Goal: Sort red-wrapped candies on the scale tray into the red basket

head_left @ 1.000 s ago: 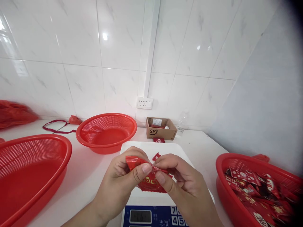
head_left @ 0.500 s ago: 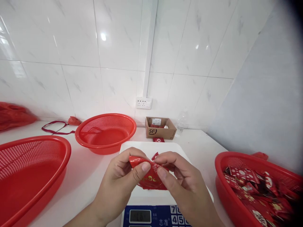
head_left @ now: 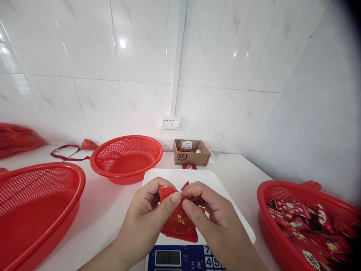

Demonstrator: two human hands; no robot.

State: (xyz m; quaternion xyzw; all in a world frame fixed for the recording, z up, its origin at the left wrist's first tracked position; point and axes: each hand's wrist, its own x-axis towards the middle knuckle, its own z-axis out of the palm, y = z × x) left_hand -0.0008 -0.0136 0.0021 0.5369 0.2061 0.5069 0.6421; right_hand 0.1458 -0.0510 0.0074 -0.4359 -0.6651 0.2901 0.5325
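A shiny red snack packet [head_left: 179,223] with gold lettering hangs from my fingers above the white plate of a digital scale [head_left: 235,222]. My left hand [head_left: 153,214] pinches its upper edge between thumb and forefinger. Close beside it, my right hand [head_left: 211,210] pinches the same edge, the two thumb tips nearly meeting. A small red corner of wrapping [head_left: 185,185] pokes up behind the right fingers. Below the packet lies the scale's blue keypad panel [head_left: 194,259] with a grey display, its reading too dim to make out.
At the right, a red basket [head_left: 266,226] holds several red snack packets. Two more red baskets stand at the left [head_left: 42,233] and back left [head_left: 126,175]. By the wall are a cardboard box [head_left: 193,160], a clear bottle [head_left: 216,146] and a red strap [head_left: 60,153].
The packet's lower part has swung down and shows more of its front. My two hands have come closer together at its top edge.
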